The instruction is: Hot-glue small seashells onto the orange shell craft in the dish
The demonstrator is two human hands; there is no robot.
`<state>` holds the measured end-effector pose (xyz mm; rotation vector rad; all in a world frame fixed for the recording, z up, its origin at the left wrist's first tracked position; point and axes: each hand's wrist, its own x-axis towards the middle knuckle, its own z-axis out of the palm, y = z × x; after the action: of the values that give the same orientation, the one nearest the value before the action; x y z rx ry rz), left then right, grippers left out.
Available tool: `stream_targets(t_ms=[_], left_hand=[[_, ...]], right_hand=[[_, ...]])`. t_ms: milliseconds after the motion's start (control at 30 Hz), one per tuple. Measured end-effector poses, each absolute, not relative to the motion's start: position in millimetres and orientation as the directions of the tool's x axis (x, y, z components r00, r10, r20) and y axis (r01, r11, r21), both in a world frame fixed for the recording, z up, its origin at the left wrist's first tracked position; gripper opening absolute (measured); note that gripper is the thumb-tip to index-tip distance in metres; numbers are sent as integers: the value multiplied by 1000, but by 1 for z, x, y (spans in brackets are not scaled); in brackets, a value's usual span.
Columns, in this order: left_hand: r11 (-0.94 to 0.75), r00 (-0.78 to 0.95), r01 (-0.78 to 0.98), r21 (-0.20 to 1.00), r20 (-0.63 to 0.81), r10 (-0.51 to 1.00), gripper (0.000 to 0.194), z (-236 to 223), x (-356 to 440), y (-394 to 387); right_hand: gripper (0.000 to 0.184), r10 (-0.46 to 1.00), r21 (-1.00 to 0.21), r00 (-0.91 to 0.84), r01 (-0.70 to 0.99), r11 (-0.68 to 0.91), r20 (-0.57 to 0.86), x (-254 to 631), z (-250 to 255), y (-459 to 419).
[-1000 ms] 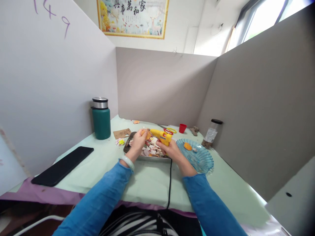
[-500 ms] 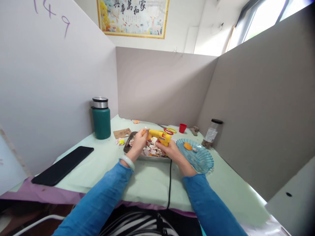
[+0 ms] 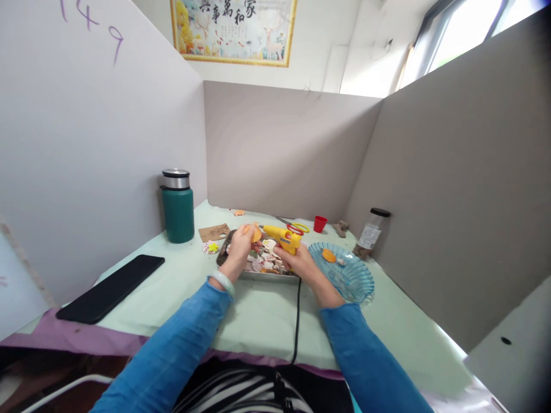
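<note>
A yellow glue gun [image 3: 284,238] is gripped by its handle in my right hand [image 3: 298,263], its nozzle pointing left. My left hand [image 3: 241,246] pinches a flat orange disc [image 3: 256,234], perhaps a shell, just off the nozzle tip. Both hands hover over a metal tray [image 3: 267,276] full of shells [image 3: 264,261]. A black cord [image 3: 298,321] runs from below my right hand to the table's front edge.
A blue glass plate [image 3: 364,281] holding an orange piece [image 3: 329,255] lies right. Behind are scissors [image 3: 297,228], a red cup [image 3: 319,223] and a jar [image 3: 371,235]. A green bottle [image 3: 178,209], brown card [image 3: 214,233] and black slab [image 3: 112,288] stand or lie left.
My left hand has drawn slightly left, so a gap shows between the orange disc and the nozzle, and more of the disc is visible. The glue gun has shifted slightly right.
</note>
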<state>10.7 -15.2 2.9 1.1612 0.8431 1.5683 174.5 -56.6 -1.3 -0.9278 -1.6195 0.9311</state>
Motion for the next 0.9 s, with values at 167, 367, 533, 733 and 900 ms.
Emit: stream_targets(t_ms=[167, 367, 533, 733, 900], left_hand=[[-288, -55, -293, 912, 284, 957, 16, 2, 10, -15], [-301, -40, -269, 915, 302, 953, 19, 2, 12, -15], [-321, -21, -237, 917, 325, 945, 20, 1, 12, -15], [-350, 13, -208, 914, 360, 933, 20, 0, 12, -16], [-347, 15, -204, 916, 357, 934, 21, -1, 12, -15]], right_hand=[[37, 906, -903, -196, 144, 404, 374, 173, 1, -58], [36, 898, -895, -196, 144, 423, 393, 173, 0, -57], [37, 908, -905, -194, 143, 400, 371, 173, 1, -59], [37, 913, -910, -189, 141, 390, 361, 173, -2, -56], [38, 910, -910, -202, 137, 392, 361, 174, -1, -56]])
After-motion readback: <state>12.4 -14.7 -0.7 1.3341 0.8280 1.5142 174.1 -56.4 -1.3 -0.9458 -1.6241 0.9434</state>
